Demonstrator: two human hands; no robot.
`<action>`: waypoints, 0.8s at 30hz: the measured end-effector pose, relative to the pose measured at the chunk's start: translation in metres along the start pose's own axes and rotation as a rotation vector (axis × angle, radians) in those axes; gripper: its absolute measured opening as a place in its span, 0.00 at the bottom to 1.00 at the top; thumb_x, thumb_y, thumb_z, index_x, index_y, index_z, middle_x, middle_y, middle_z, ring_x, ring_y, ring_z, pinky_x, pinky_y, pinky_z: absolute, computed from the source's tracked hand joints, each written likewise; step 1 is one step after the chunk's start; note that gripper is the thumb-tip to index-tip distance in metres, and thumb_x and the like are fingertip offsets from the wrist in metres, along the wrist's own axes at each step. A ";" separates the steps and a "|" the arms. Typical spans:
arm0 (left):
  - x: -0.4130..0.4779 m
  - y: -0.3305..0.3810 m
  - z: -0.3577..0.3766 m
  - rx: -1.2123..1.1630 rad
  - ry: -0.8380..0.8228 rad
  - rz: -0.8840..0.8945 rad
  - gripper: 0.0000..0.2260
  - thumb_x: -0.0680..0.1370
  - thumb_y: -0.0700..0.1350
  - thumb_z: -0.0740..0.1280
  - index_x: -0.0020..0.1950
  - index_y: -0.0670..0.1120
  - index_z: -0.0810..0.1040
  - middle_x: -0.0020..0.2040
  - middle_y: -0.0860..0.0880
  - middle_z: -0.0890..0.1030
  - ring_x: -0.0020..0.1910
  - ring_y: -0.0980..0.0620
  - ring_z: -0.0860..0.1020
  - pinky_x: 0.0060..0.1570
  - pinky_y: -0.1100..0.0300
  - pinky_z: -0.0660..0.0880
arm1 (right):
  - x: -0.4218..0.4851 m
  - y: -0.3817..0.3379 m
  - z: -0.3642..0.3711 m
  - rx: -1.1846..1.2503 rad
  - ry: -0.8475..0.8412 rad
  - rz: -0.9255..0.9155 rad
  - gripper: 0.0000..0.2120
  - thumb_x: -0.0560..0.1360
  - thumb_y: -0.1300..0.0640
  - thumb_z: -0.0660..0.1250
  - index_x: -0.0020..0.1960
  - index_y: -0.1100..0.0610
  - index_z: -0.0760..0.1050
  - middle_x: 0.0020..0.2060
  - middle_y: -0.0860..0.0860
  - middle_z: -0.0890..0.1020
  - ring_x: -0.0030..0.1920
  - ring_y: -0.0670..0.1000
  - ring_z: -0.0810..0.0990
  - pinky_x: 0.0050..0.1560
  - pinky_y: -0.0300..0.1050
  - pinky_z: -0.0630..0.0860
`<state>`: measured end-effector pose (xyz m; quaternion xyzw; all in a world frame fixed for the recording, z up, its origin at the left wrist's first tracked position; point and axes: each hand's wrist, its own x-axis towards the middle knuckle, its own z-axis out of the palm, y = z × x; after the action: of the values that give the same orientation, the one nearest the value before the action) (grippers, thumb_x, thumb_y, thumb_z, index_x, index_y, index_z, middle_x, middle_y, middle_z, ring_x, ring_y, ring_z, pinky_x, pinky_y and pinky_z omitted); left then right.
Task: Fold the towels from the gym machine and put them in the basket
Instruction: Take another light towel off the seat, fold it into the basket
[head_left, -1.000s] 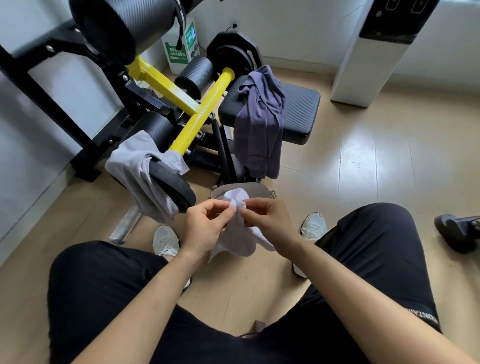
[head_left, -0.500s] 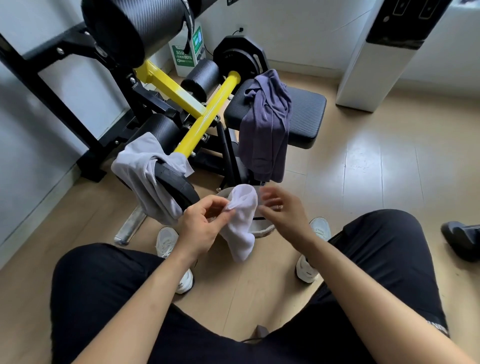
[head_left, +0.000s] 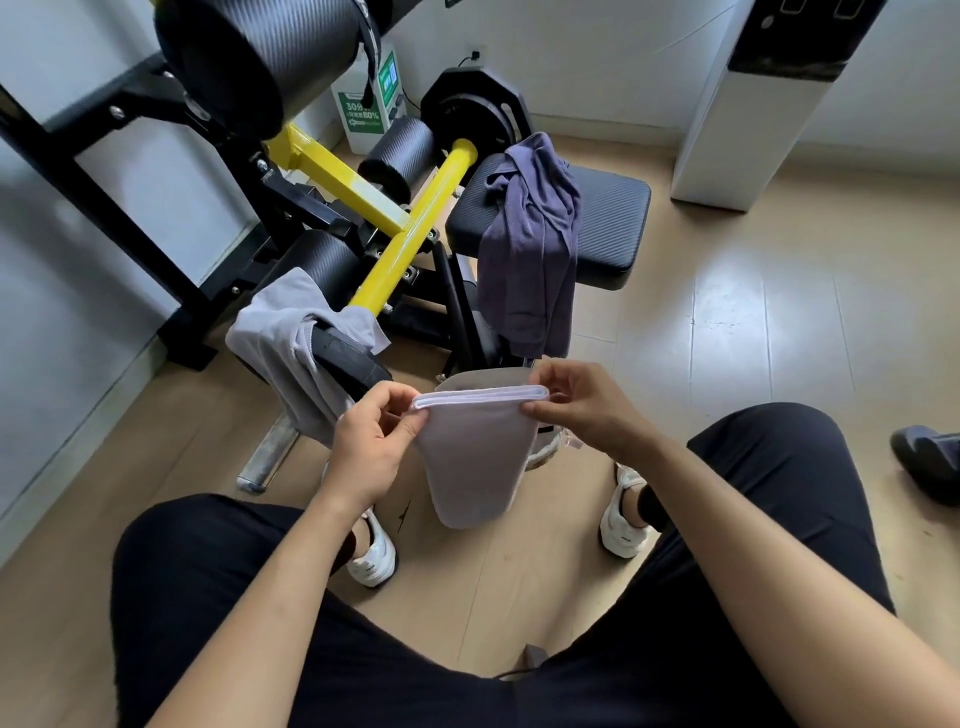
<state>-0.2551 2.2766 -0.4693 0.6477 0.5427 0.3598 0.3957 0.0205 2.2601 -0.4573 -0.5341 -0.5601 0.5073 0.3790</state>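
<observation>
The floor (head_left: 727, 364) is light wood, and a black and yellow gym machine (head_left: 405, 228) stands by the grey wall. A person sits facing it in black trousers and white shoes (head_left: 623, 530).

Both hands are up in front, a little apart. Each one pinches a top corner of a small white towel (head_left: 472, 457). The left hand (head_left: 369, 447) holds the left corner with thumb and fingers, and the right hand (head_left: 582, 410) holds the right corner the same way. The towel's top edge is pulled straight between them (it looks folded double there), and the rest hangs down loose.

The basket (head_left: 478, 378) sits on the floor just behind the hanging towel, mostly hidden. A grey towel (head_left: 280, 353) is draped over a black pad of the machine on the left. A purple towel (head_left: 530, 249) hangs over the black seat (head_left: 613, 223). A tall white box (head_left: 727, 130) stands by the far wall.
</observation>
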 end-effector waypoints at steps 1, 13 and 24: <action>0.000 -0.002 0.001 0.023 0.016 -0.003 0.03 0.79 0.44 0.71 0.49 0.51 0.80 0.43 0.53 0.82 0.41 0.54 0.79 0.43 0.55 0.78 | 0.000 -0.001 0.002 0.008 0.018 -0.036 0.05 0.75 0.64 0.74 0.47 0.60 0.79 0.41 0.52 0.83 0.43 0.48 0.82 0.50 0.47 0.82; -0.004 0.021 0.008 0.136 -0.269 0.016 0.17 0.68 0.51 0.75 0.56 0.57 0.81 0.53 0.58 0.83 0.53 0.60 0.81 0.51 0.73 0.73 | -0.001 -0.001 0.014 -0.131 0.023 -0.196 0.06 0.72 0.61 0.77 0.47 0.54 0.82 0.39 0.46 0.84 0.41 0.44 0.81 0.46 0.41 0.79; 0.007 0.026 0.042 0.188 -0.234 0.304 0.11 0.76 0.54 0.71 0.50 0.48 0.85 0.41 0.56 0.81 0.40 0.57 0.78 0.40 0.60 0.73 | 0.001 0.015 -0.001 0.102 -0.181 0.013 0.09 0.75 0.61 0.74 0.54 0.62 0.81 0.46 0.55 0.85 0.49 0.51 0.82 0.50 0.46 0.78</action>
<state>-0.2051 2.2755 -0.4636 0.7935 0.4204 0.2855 0.3348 0.0245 2.2598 -0.4716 -0.4697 -0.5621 0.5837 0.3503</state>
